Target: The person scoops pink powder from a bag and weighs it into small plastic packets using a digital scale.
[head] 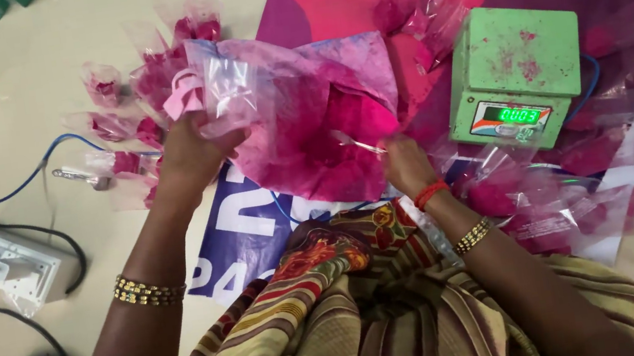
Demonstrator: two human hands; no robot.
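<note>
- The left hand [193,150] grips a small clear pouch [226,91] by its lower edge, fingers curled tight around the plastic; the pouch stands up from the hand with its mouth away from the person.
- The right hand [406,164] pinches a thin metal spoon [358,144] between thumb and fingertips. The spoon's long axis runs from the hand up and to the left, its tip over the pink powder [351,128].
- The powder lies in the big open bag [309,121], just left of the scale [516,76]. It sits between the two hands, nearer the right one.
- The pouch is left of the powder and well left of the scale, so the spoon tip points roughly towards it; the gap between tip and pouch mouth crosses the bag's crumpled plastic.
- Both forearms reach forward from the lap, left wrist bent upward, right wrist low and turned inward. Each carries a gold bangle; the right also has a red one.
- Far left of the scale lie filled pouches [154,77] of pink powder in a loose cluster on the floor.
- More filled pouches [535,197] lie just below the scale.
- The scale is green, dusted pink, its display lit; nothing rests on its plate.
- A white power strip [7,263] with a blue cable lies far to the left of the scale.
</note>
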